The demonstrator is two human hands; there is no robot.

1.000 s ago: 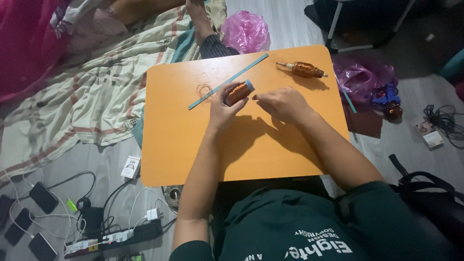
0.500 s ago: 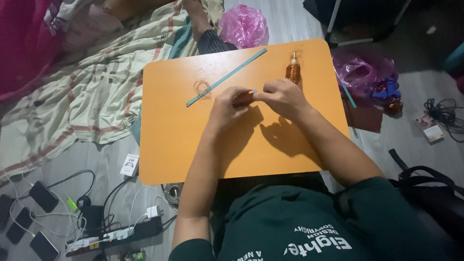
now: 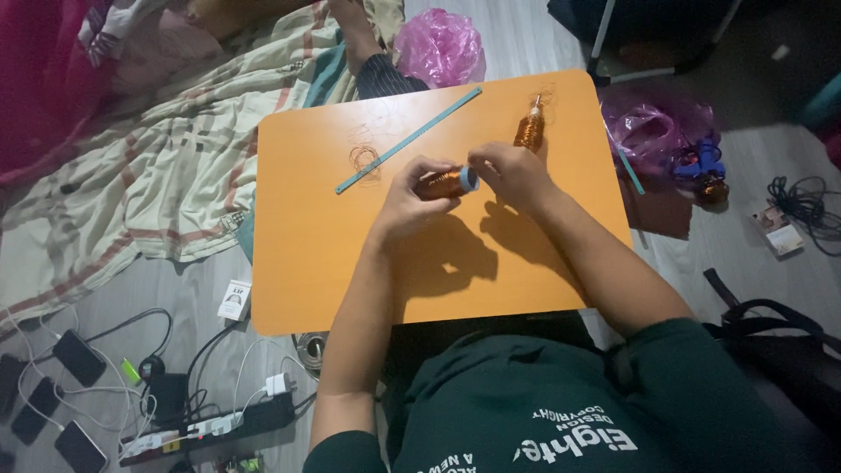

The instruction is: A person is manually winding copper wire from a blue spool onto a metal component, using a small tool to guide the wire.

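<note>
My left hand [image 3: 405, 203] grips a spool of copper wire with a blue end cap [image 3: 448, 182] above the orange table [image 3: 307, 263]. My right hand [image 3: 510, 173] touches the capped end of that spool with its fingertips. A second copper spool [image 3: 529, 130] lies on the table just beyond my right hand. A loose coil of thin copper wire [image 3: 363, 159] rests to the left of the hands, next to a long blue strip [image 3: 408, 140] that lies slantwise across the table.
A striped blanket [image 3: 140, 166] covers the floor at left. Pink plastic bags [image 3: 438, 44] sit behind and to the right of the table. A power strip [image 3: 210, 425] with cables and phones lies at lower left. A black cable coil [image 3: 802, 197] is at right.
Both hands have drawn closer together on the held spool. The second spool on the table has turned from lying sideways to pointing away from me.
</note>
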